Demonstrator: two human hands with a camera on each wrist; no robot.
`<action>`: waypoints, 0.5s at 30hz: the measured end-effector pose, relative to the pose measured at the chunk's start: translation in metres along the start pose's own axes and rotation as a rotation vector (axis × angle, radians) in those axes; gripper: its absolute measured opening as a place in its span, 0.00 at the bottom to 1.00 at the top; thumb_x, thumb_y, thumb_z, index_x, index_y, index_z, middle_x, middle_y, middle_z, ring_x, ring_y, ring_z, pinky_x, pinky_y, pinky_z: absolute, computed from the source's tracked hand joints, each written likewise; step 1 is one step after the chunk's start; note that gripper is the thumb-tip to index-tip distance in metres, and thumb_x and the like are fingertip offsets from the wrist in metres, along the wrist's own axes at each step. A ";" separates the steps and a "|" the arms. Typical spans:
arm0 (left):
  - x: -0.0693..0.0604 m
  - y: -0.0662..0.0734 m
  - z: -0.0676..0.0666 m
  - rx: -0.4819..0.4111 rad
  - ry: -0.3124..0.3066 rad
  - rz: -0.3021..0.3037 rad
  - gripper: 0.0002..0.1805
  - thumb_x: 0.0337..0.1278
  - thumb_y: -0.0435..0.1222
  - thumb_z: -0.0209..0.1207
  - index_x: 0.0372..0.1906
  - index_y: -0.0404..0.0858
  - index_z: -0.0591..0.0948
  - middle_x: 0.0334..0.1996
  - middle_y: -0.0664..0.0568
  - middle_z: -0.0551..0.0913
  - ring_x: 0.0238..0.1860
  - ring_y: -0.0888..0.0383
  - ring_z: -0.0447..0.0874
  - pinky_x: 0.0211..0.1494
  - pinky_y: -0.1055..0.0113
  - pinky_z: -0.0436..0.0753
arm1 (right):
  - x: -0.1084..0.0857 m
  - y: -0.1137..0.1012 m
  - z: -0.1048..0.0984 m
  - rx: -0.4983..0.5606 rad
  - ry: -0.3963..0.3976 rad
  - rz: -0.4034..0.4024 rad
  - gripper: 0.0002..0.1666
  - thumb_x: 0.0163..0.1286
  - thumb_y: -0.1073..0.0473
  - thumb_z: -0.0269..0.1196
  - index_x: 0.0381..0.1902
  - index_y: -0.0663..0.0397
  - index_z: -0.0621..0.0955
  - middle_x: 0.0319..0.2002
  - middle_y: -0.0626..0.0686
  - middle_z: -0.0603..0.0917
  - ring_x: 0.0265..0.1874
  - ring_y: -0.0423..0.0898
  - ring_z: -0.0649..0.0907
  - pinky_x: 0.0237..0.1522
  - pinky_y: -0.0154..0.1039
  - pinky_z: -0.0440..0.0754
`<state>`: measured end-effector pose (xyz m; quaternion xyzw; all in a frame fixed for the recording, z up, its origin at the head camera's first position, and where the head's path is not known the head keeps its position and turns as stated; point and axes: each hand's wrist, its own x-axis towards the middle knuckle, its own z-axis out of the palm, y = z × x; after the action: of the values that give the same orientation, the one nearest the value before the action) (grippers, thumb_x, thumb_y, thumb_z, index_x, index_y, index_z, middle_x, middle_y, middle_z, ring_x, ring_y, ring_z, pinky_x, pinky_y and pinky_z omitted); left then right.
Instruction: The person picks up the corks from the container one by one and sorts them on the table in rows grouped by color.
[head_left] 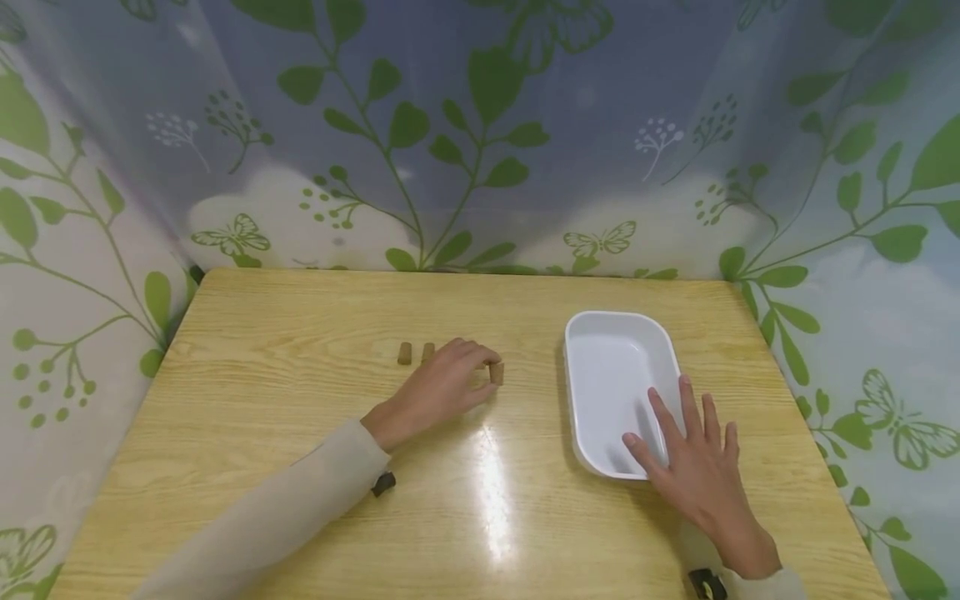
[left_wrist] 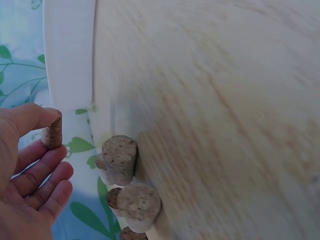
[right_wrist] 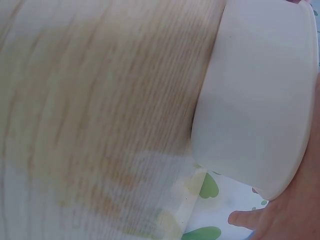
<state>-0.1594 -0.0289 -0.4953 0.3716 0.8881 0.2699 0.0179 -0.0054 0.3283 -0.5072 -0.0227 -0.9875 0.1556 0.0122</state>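
Observation:
My left hand [head_left: 442,383] pinches a small brown cork [head_left: 497,372] between thumb and fingertips, left of the white tray. In the left wrist view that cork [left_wrist: 52,131] is held upright, off the table. Several more corks stand beyond the hand, a nearer cork [left_wrist: 135,205] among them. From the head, one cork [head_left: 405,353] shows plainly, and a second cork [head_left: 428,352] is partly covered by the left hand. My right hand [head_left: 697,475] lies with spread, straight fingers over the near right corner of the white tray [head_left: 577,392], touching its rim. Nothing shows inside the tray.
A wood-grain table [head_left: 300,317] bears everything. Leaf-patterned curtains [head_left: 450,167] hang behind it and at both sides. Light glares off the tabletop between the two arms.

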 end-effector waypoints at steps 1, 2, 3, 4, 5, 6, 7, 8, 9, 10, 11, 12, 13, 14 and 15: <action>-0.001 -0.001 0.000 -0.002 0.001 -0.002 0.09 0.73 0.39 0.70 0.53 0.44 0.88 0.59 0.52 0.90 0.61 0.52 0.86 0.67 0.56 0.86 | 0.000 0.000 0.000 0.001 -0.002 0.001 0.49 0.79 0.30 0.59 0.87 0.48 0.64 0.90 0.64 0.43 0.82 0.82 0.51 0.70 0.92 0.47; -0.002 -0.001 0.000 -0.002 0.001 -0.003 0.09 0.73 0.39 0.69 0.52 0.44 0.88 0.59 0.52 0.90 0.61 0.52 0.86 0.67 0.55 0.86 | 0.000 0.000 0.000 0.001 -0.005 0.002 0.49 0.79 0.30 0.59 0.87 0.48 0.64 0.90 0.64 0.43 0.82 0.82 0.51 0.70 0.92 0.47; -0.003 -0.003 0.000 0.000 0.001 -0.006 0.07 0.73 0.39 0.69 0.51 0.46 0.88 0.58 0.53 0.90 0.61 0.52 0.86 0.67 0.55 0.85 | 0.000 -0.001 -0.001 0.003 -0.007 0.002 0.49 0.79 0.30 0.59 0.87 0.48 0.64 0.90 0.64 0.43 0.82 0.82 0.51 0.70 0.92 0.46; -0.004 -0.004 0.001 0.000 0.001 -0.008 0.06 0.73 0.38 0.68 0.49 0.46 0.88 0.58 0.54 0.91 0.61 0.52 0.86 0.67 0.54 0.85 | 0.000 -0.001 -0.001 0.003 -0.007 0.002 0.49 0.79 0.30 0.59 0.87 0.48 0.64 0.90 0.64 0.43 0.82 0.82 0.51 0.70 0.92 0.46; -0.005 -0.005 0.001 0.000 0.000 -0.009 0.04 0.72 0.38 0.68 0.47 0.47 0.88 0.57 0.54 0.91 0.61 0.52 0.86 0.67 0.54 0.85 | 0.000 -0.001 -0.001 0.002 -0.006 0.001 0.49 0.79 0.30 0.59 0.87 0.48 0.64 0.90 0.64 0.43 0.82 0.82 0.51 0.70 0.92 0.47; -0.005 -0.006 0.002 0.000 -0.001 -0.013 0.03 0.72 0.38 0.68 0.46 0.49 0.87 0.57 0.55 0.91 0.61 0.52 0.86 0.68 0.54 0.85 | 0.000 -0.001 -0.001 0.003 -0.008 0.001 0.49 0.79 0.30 0.59 0.87 0.48 0.64 0.90 0.64 0.43 0.82 0.83 0.51 0.70 0.92 0.47; -0.006 -0.007 0.002 0.000 -0.003 -0.015 0.02 0.72 0.38 0.68 0.44 0.49 0.87 0.56 0.55 0.91 0.61 0.52 0.86 0.69 0.54 0.84 | 0.000 -0.001 -0.001 0.003 -0.008 0.001 0.49 0.79 0.30 0.59 0.87 0.48 0.64 0.90 0.64 0.43 0.82 0.83 0.51 0.70 0.92 0.47; -0.008 -0.007 0.003 0.006 -0.005 -0.017 0.03 0.71 0.38 0.68 0.44 0.49 0.87 0.56 0.55 0.91 0.61 0.51 0.86 0.68 0.53 0.84 | 0.000 -0.001 -0.001 0.002 -0.009 0.001 0.49 0.79 0.30 0.59 0.87 0.48 0.64 0.90 0.65 0.43 0.82 0.83 0.51 0.69 0.92 0.47; -0.009 -0.008 0.003 0.010 -0.008 -0.019 0.03 0.71 0.38 0.68 0.45 0.49 0.87 0.55 0.55 0.91 0.60 0.51 0.86 0.68 0.54 0.85 | 0.000 0.000 -0.001 0.002 -0.009 0.002 0.49 0.79 0.30 0.59 0.87 0.48 0.64 0.90 0.64 0.43 0.82 0.83 0.51 0.69 0.92 0.47; -0.010 -0.009 0.004 0.014 -0.013 -0.021 0.03 0.71 0.38 0.69 0.45 0.49 0.87 0.55 0.54 0.91 0.60 0.51 0.86 0.67 0.54 0.85 | 0.000 0.000 -0.001 0.000 -0.010 0.003 0.49 0.79 0.30 0.59 0.87 0.48 0.64 0.90 0.64 0.43 0.82 0.83 0.51 0.69 0.92 0.47; -0.011 -0.010 0.004 0.020 -0.013 -0.021 0.04 0.71 0.39 0.69 0.46 0.48 0.88 0.55 0.53 0.91 0.60 0.51 0.86 0.67 0.54 0.85 | 0.000 0.000 -0.001 -0.001 -0.010 0.004 0.49 0.79 0.30 0.59 0.87 0.48 0.64 0.90 0.64 0.43 0.82 0.83 0.51 0.69 0.92 0.47; -0.012 -0.010 0.005 0.024 -0.016 -0.024 0.05 0.71 0.39 0.70 0.48 0.47 0.88 0.55 0.52 0.91 0.60 0.50 0.87 0.69 0.52 0.85 | 0.000 0.000 0.000 -0.002 -0.013 0.005 0.49 0.79 0.29 0.59 0.87 0.48 0.64 0.90 0.64 0.43 0.82 0.83 0.51 0.70 0.92 0.47; -0.013 -0.011 0.005 0.030 -0.020 -0.025 0.06 0.71 0.39 0.70 0.49 0.47 0.88 0.56 0.51 0.90 0.62 0.48 0.87 0.72 0.50 0.84 | 0.000 0.000 0.000 -0.003 -0.014 0.006 0.49 0.79 0.29 0.59 0.87 0.48 0.64 0.90 0.64 0.43 0.82 0.83 0.51 0.70 0.92 0.47; -0.015 -0.011 0.005 0.031 -0.024 -0.029 0.08 0.72 0.39 0.70 0.51 0.46 0.88 0.56 0.50 0.90 0.64 0.45 0.86 0.74 0.48 0.83 | 0.000 0.000 0.000 -0.004 -0.014 0.006 0.50 0.79 0.29 0.59 0.87 0.48 0.64 0.90 0.64 0.43 0.82 0.83 0.51 0.70 0.92 0.47; -0.016 -0.012 0.006 0.031 -0.030 -0.034 0.09 0.72 0.39 0.70 0.52 0.46 0.88 0.57 0.50 0.90 0.66 0.42 0.85 0.76 0.46 0.81 | 0.001 0.001 0.000 -0.004 -0.014 0.007 0.50 0.79 0.29 0.59 0.87 0.48 0.64 0.90 0.64 0.43 0.82 0.83 0.51 0.70 0.92 0.47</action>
<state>-0.1544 -0.0435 -0.5090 0.3607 0.8980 0.2500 0.0298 -0.0058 0.3289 -0.5071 -0.0251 -0.9877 0.1540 0.0045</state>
